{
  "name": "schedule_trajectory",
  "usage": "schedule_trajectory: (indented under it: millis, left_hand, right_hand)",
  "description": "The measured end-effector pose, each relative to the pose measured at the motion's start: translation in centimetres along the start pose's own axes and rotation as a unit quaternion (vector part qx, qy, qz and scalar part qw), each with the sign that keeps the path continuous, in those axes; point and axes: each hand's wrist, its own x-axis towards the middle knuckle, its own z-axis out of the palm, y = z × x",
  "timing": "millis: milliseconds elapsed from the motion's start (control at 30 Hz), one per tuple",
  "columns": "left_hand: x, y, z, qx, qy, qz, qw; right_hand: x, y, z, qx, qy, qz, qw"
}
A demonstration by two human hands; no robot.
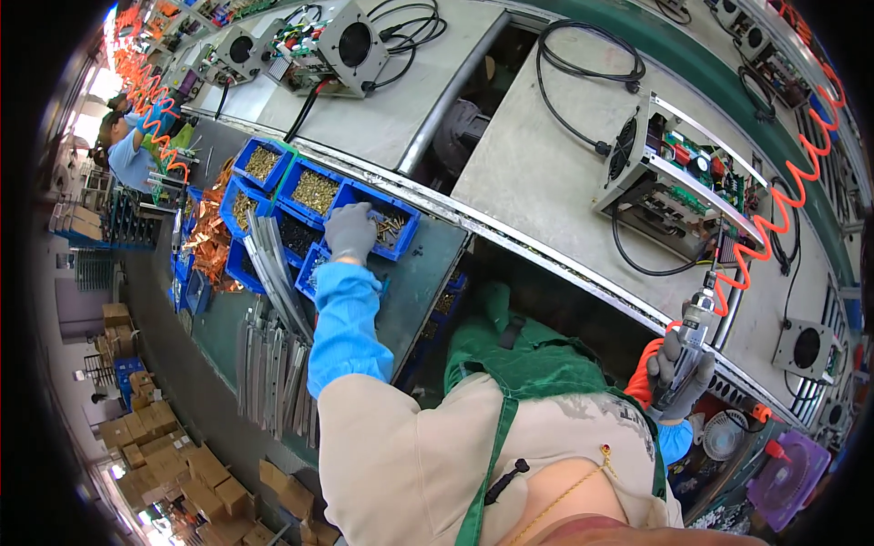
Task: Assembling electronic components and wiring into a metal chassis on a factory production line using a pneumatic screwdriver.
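My left hand (351, 233), in a grey glove, is over the near rim of a blue bin (407, 238) with long screws (390, 227) in it. Its fingers are bent together at the screws; whatever is between them is hidden. Away to the right, my gloved right hand (681, 371) is wrapped round a silver air screwdriver (697, 320). The tool stands roughly upright, its bit pointing away from me towards an open metal-framed unit (678, 187) with a fan and green circuit boards. An orange coiled hose (645, 369) runs beside that hand.
More blue bins hold brass-coloured fasteners (314, 191) and black ones (296, 235). Copper-coloured parts (211, 238) and grey metal strips (273, 364) lie left. Black cables (592, 55) trail over the conveyor bench (519, 173). A co-worker (132, 155) is at the far left; cardboard boxes (146, 428) stand below.
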Motion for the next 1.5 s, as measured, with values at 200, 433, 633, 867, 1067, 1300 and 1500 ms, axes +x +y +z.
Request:
schedule_trajectory:
  millis: [200, 433, 633, 867, 1067, 1300, 1500]
  left_hand:
    - [3.3, 0.6, 1.0, 0.025, -0.182, -0.029, 0.983]
    - [1.4, 3.0, -1.5, 0.057, -0.141, 0.026, 0.988]
    - [1.7, 2.0, -0.1, 0.05, -0.096, 0.067, 0.992]
    - [0.5, 0.9, -2.3, -0.056, -0.131, 0.09, 0.986]
    - [-3.7, 7.0, -4.2, -0.569, -0.023, 0.149, 0.809]
    - [-5.8, 17.3, -5.4, -0.805, -0.238, 0.147, 0.523]
    - [-5.8, 18.0, -6.8, -0.772, -0.268, 0.179, 0.548]
  right_hand:
    - [-0.6, 0.5, 0.6, 0.023, -0.061, 0.04, 0.997]
    - [0.7, 2.4, 3.1, 0.045, -0.084, 0.108, 0.99]
    - [2.0, 2.4, 3.7, -0.001, -0.11, 0.146, 0.983]
    - [2.7, 2.6, 3.3, -0.042, -0.131, 0.174, 0.975]
    - [3.3, 1.7, 6.0, -0.136, -0.099, 0.249, 0.954]
    - [4.6, 2.2, 7.5, -0.24, -0.229, 0.309, 0.891]
    - [4.0, 1.8, 6.4, -0.233, -0.231, 0.289, 0.899]
